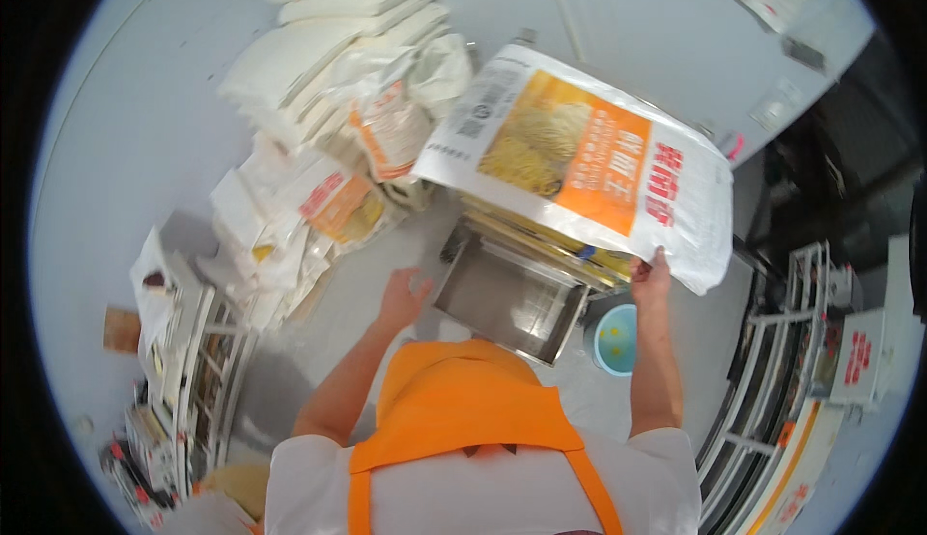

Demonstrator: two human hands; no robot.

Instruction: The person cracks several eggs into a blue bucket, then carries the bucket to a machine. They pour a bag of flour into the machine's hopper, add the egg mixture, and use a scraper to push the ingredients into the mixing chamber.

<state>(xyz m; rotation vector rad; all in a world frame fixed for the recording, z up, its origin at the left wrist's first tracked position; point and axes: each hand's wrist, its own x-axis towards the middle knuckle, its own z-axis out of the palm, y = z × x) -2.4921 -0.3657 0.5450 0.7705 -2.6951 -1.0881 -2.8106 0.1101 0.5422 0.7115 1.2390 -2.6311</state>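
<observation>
A large white and orange plastic sack [589, 163] with a picture of yellow food lies spread over a metal rack or stack [521, 236]. My right hand [651, 276] pinches its near right edge. In front, a shallow steel tray [507, 294] sticks out toward me, with nothing seen in it. My left hand [406, 298] hangs just left of this tray, fingers apart and holding nothing. What lies under the sack is mostly hidden; yellow bits show below its edge.
A light blue bucket [615, 340] with yellow bits inside stands right of the tray. White sacks [367, 14] are piled at the far left, beside crumpled printed bags [338, 202]. Shelving racks flank me, a white one [208, 371] at left and another [763, 380] at right.
</observation>
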